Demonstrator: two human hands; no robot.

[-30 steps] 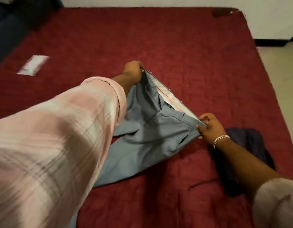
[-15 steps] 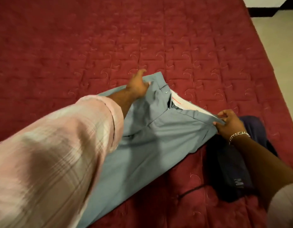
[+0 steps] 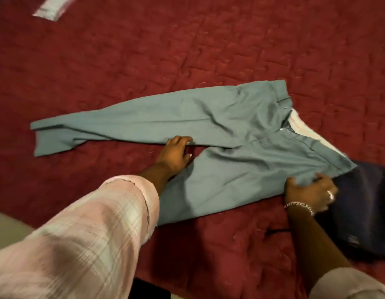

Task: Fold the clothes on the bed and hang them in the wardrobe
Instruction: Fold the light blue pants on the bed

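Note:
Grey-blue trousers lie flat on the red quilted bed, waist to the right and legs stretched to the left, the white waistband lining showing. My left hand sits in the gap at the crotch, fingers spread; the fingertips touch the far leg's inner edge and the thumb is by the near leg. My right hand, with a bracelet and ring, pinches the near edge of the trousers by the hip. No wardrobe is in view.
A dark navy garment lies crumpled at the right, partly under the trousers' waist and beside my right hand. A white flat item lies at the far left of the bed. The bed's near edge and pale floor show at lower left.
The trousers went from held up by the waistband to lying spread flat. My left hand moved from the waistband down to the crotch. My right hand slid along the near edge.

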